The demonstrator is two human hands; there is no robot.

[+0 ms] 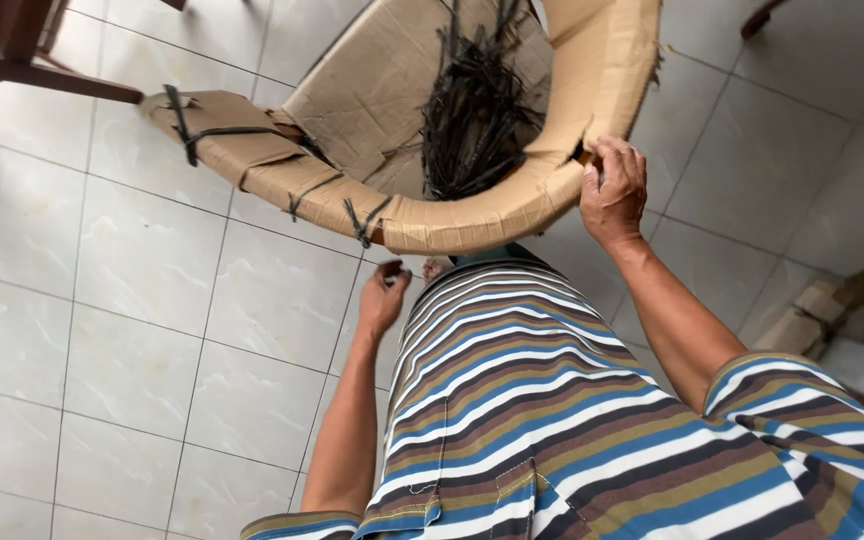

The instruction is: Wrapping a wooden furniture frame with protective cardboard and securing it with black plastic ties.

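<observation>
A chair wrapped in brown cardboard (472, 215) stands on the tiled floor in front of me, its curved rim bound with black straps (362, 222). A bundle of loose black straps (477, 110) lies on its seat. My right hand (612, 190) grips the cardboard at a torn spot on the rim's right side. My left hand (384, 298) hangs below the rim with fingers loosely curled, holding nothing that I can see. My striped shirt (552, 400) fills the lower middle of the view.
Pale floor tiles (152, 300) spread to the left. A dark wooden furniture leg (42, 75) crosses the top left corner. Scraps of cardboard and a wrapped piece (832, 300) lie at the right edge.
</observation>
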